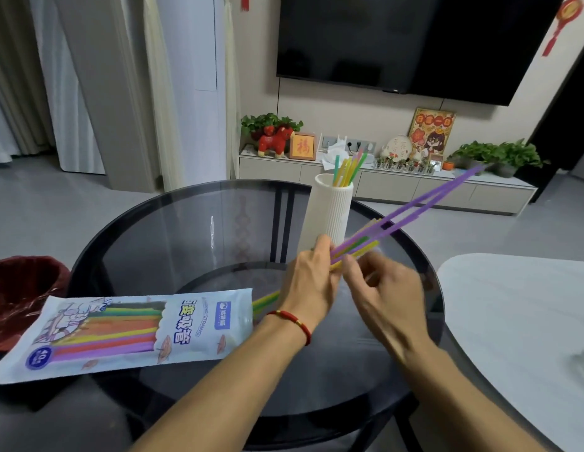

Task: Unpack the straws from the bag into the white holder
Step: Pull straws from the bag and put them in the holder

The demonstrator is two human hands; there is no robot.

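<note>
A ribbed white holder [329,210] stands upright on the round glass table [186,223], with several green, yellow and pink straws [347,168] poking out of its top. My left hand [310,282] grips a bundle of straws [411,210] just in front of the holder; two purple ones stick out up and to the right, and yellow and green ends show below my wrist. My right hand [385,291] is blurred beside the bundle, its fingertips at the straws where my left hand holds them. The printed straw bag [127,331] lies flat at the table's left.
A red-lined bin [23,288] sits left of the table. A white tabletop [518,321] is at the right. Behind stand a low TV cabinet [382,181] with plants and ornaments, and a wall-mounted TV [398,40].
</note>
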